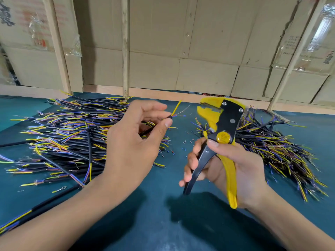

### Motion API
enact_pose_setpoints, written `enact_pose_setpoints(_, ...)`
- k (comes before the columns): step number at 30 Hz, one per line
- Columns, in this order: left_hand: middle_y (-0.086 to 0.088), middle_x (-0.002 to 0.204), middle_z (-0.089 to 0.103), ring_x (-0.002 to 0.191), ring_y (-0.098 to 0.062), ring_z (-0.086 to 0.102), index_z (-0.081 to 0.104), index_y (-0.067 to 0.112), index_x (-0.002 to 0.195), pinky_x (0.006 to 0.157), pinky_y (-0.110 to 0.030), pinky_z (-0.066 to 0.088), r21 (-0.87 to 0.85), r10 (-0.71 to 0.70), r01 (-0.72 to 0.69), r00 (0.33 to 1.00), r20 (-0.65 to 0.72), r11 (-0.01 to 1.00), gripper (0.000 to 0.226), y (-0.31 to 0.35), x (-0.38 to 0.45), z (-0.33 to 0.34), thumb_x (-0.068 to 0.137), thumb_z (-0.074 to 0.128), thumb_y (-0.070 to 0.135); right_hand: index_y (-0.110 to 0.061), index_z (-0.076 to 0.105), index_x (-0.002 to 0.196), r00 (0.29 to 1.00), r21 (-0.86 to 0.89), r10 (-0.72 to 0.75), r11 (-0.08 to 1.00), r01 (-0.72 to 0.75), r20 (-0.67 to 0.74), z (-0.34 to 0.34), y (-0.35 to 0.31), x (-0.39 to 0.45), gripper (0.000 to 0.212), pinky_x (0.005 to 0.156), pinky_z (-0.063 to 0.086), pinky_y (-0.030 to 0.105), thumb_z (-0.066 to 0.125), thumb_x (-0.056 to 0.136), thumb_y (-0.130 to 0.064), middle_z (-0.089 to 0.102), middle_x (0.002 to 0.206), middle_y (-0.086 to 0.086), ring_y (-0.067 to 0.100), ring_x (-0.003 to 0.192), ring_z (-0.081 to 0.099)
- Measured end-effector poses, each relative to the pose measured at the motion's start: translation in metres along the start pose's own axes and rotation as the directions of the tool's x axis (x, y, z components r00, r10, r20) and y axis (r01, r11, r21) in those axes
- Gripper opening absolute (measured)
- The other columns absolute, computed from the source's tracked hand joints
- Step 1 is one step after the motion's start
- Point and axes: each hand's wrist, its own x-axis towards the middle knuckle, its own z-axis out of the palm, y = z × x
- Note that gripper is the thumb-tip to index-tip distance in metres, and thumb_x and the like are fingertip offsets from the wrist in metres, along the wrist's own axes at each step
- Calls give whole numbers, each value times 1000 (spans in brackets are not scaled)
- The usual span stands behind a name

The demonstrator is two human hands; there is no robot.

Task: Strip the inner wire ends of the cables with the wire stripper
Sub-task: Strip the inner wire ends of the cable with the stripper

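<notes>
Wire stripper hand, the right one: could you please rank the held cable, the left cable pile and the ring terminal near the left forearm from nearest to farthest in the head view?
From the right hand:
1. Held cable, up-left, in the left hand.
2. Left pile, beyond that hand.
3. Ring terminal, far left on the mat.

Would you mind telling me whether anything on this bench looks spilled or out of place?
Yes: small bits of stripped insulation lie scattered on the green mat between the two cable piles, and a loose ring terminal sits apart near the left pile. Otherwise the left hand pinches a cable and the right hand grips the wire stripper normally.
</notes>
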Motion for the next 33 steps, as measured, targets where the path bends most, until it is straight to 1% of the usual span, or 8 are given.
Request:
enact_pose_setpoints(4,18,103,73,98,-8,71,60,32,107,85,-26,53,9,57,-57,998,-4,998,25,0,-2,0,89,73,20,3,66,94,997,-56,76,996,-76,8,6,0,-1,33,72,55,66,75,81,-26,60,80,26,43,68,64)
enact_pose_setpoints(8,16,102,74,98,-11,72,59,32,107,86,-31,55,4,78,-78,997,-2,997,26,1,-2,-2,89,73,19,3,66,95,991,-75,135,988,-134,12,8,4,-2,26,73,52,68,63,87,-22,60,79,27,42,68,64)
enact_pose_setpoints(12,16,101,74,97,-11,72,59,31,106,84,-31,55,-3,74,-74,997,4,997,26,2,-3,-1,88,74,19,2,66,96,990,-86,139,987,-136,37,8,4,-2,27,76,51,70,71,85,-22,60,80,26,42,69,64)
enact_pose_setpoints(19,15,100,75,96,-10,72,61,31,108,82,-28,55,-6,57,-57,998,13,998,29,2,-4,0,88,75,15,2,66,93,989,-65,148,987,-146,14,10,6,-1,25,75,52,69,63,87,-22,60,78,26,42,68,64)
enact_pose_setpoints(24,18,97,75,93,-9,73,66,30,100,83,-32,58,-13,8,-8,1000,20,1000,23,2,-6,1,85,76,17,0,65,88,987,-61,158,985,-159,-8,13,10,0,23,74,53,70,65,81,-21,60,75,26,42,66,64)
enact_pose_setpoints(29,19,92,75,90,-6,73,67,34,94,86,-40,58,44,-10,8,999,42,999,20,3,-6,0,82,76,20,0,65,86,988,-91,146,985,-149,-41,14,15,-1,24,74,50,75,66,78,-23,59,74,26,42,65,64)
enact_pose_setpoints(31,20,92,75,90,-5,73,67,33,94,86,-36,58,55,-2,-1,999,49,998,20,3,-6,-1,82,76,19,-1,65,86,989,-88,142,986,-145,-32,15,17,-2,23,74,49,75,64,79,-23,59,74,25,42,65,64)
enact_pose_setpoints(33,21,93,74,90,-2,72,67,32,93,85,-26,56,84,25,-29,998,53,996,21,3,-5,-2,83,76,17,-2,65,85,990,-93,138,986,-140,-27,15,18,-2,22,74,50,74,64,79,-23,59,73,25,42,64,64)
